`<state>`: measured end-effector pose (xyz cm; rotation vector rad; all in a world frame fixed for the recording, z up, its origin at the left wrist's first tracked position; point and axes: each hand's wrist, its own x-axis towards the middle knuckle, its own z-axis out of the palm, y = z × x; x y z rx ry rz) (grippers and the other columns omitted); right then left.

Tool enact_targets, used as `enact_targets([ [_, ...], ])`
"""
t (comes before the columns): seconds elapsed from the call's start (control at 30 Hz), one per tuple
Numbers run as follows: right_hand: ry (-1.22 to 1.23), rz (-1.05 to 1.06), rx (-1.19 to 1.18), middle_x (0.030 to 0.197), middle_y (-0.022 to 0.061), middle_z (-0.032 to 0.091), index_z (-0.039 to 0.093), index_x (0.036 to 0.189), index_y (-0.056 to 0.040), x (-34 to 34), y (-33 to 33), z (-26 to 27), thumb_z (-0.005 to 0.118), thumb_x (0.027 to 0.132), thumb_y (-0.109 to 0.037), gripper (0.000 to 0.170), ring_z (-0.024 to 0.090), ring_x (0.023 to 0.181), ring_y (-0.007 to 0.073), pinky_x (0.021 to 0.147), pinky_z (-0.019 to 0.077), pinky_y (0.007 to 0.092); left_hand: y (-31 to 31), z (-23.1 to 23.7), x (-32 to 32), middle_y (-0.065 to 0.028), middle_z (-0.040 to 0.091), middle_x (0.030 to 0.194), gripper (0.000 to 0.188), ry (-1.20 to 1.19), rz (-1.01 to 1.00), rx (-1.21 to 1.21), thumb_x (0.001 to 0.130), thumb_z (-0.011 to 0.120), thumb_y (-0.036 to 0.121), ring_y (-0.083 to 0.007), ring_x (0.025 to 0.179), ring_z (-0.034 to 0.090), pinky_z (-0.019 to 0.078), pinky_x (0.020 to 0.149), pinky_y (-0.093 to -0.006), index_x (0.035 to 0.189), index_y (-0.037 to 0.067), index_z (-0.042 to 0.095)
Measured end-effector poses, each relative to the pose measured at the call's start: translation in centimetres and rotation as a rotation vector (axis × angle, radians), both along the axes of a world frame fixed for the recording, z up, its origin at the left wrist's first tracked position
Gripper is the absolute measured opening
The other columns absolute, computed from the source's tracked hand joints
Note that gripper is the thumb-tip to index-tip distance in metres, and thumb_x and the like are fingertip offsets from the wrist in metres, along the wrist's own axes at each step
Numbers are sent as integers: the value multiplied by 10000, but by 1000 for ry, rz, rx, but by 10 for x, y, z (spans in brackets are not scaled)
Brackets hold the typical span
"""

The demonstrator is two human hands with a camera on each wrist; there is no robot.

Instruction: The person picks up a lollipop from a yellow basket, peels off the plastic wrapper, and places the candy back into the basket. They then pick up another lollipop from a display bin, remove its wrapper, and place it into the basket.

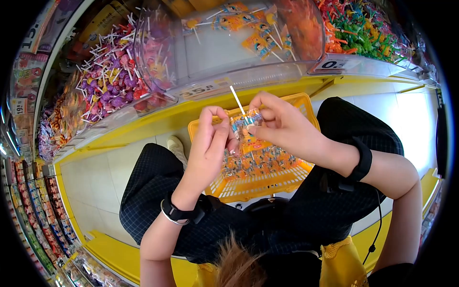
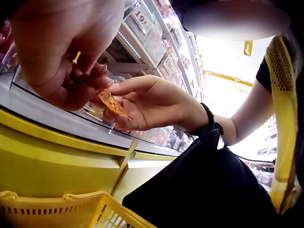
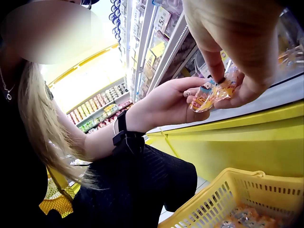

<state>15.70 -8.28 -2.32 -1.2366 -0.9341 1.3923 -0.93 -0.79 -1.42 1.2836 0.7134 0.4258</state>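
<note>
Both hands meet above a yellow basket (image 1: pixel 239 193). An orange-and-blue wrapped lollipop (image 1: pixel 248 125), its white stick pointing up, is pinched by the right hand (image 1: pixel 291 129) between thumb and fingers. The left hand (image 1: pixel 208 143) has curled fingers at the wrapper's left edge, gripping it. In the left wrist view the right hand (image 2: pixel 156 102) holds the orange wrapper (image 2: pixel 113 103) beside the left hand (image 2: pixel 66 52). From the right wrist, the wrapper (image 3: pixel 204 97) spans between the left hand (image 3: pixel 166 102) and the right hand (image 3: pixel 237 42). Similar wrapped candies (image 1: pixel 267 161) lie in the basket.
A clear bin (image 1: pixel 215 52) ahead holds a few orange lollipops (image 1: pixel 265 40). Purple lollipops (image 1: pixel 114 86) fill the bin on the left, green and orange ones (image 1: pixel 358 36) the right. The basket stands between the person's knees, below a yellow shelf edge (image 1: pixel 119 138).
</note>
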Motion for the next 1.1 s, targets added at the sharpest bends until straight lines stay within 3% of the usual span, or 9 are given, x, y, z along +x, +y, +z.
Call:
enact_targets([
  [0.23, 89, -56, 69, 742, 31, 573, 432, 941, -14, -3, -1, 1, 572, 847, -18, 169, 500, 708, 42, 591, 413, 229, 0, 2, 1, 44, 399, 602, 158, -57, -5, -261, 965, 411, 165, -31, 505, 375, 364, 533, -192, 1058, 42, 446],
  [0.47, 81, -11, 78, 746, 47, 591, 455, 941, -7, -8, -2, 7, 596, 851, -44, 172, 521, 698, 50, 592, 426, 230, -3, 0, -1, 70, 416, 603, 170, -52, -39, -272, 958, 431, 181, 22, 452, 325, 322, 475, -143, 1066, 52, 457],
  [0.53, 94, -25, 88, 746, 49, 593, 459, 947, -7, -7, -2, 9, 598, 853, -50, 173, 523, 693, 52, 588, 426, 231, -2, -4, -3, 69, 438, 654, 157, -130, -69, -275, 982, 410, 225, 14, 493, 339, 346, 498, -139, 990, 82, 474],
  [0.57, 68, -27, 86, 748, 48, 593, 460, 949, -6, -6, -2, 12, 598, 855, -53, 173, 525, 692, 54, 586, 428, 233, -3, -3, -1, 80, 436, 680, 133, -152, -28, -263, 983, 411, 221, 19, 508, 320, 282, 483, -133, 967, 104, 473],
  [0.67, 73, -43, 100, 737, 49, 590, 464, 949, -4, -8, -2, 13, 599, 855, -60, 174, 526, 680, 60, 578, 431, 242, -4, -6, -1, 88, 433, 700, 125, -185, -16, -244, 983, 414, 221, 24, 530, 312, 240, 488, -132, 953, 115, 473],
  [0.8, 29, -52, 95, 689, 64, 568, 471, 929, 2, -10, -4, 11, 612, 836, -66, 182, 520, 632, 77, 565, 436, 260, -5, -3, -4, 89, 422, 697, 151, -211, -44, -240, 979, 426, 248, 15, 537, 311, 239, 498, -143, 923, 114, 470],
  [0.9, -104, -52, 137, 657, 76, 547, 473, 908, 5, -14, -6, 14, 613, 817, -52, 176, 507, 599, 89, 554, 433, 267, -8, -1, -7, 86, 421, 687, 143, -131, -53, -131, 963, 470, 229, 7, 557, 330, 266, 519, -155, 893, 105, 454],
  [0.97, -135, -39, 121, 653, 79, 543, 472, 904, 5, -16, -7, 18, 609, 813, -43, 172, 502, 595, 90, 552, 431, 268, -10, -3, -10, 76, 432, 678, 153, -65, -98, 111, 936, 528, 186, 1, 590, 363, 297, 543, -164, 857, 90, 439],
  [1.1, -123, -31, 145, 655, 83, 543, 466, 897, 7, -19, -6, 9, 593, 809, -24, 158, 503, 602, 82, 554, 429, 265, -7, -7, -13, 71, 440, 680, 183, 8, -103, 204, 898, 594, 167, 1, 625, 394, 336, 572, -162, 827, 68, 458],
])
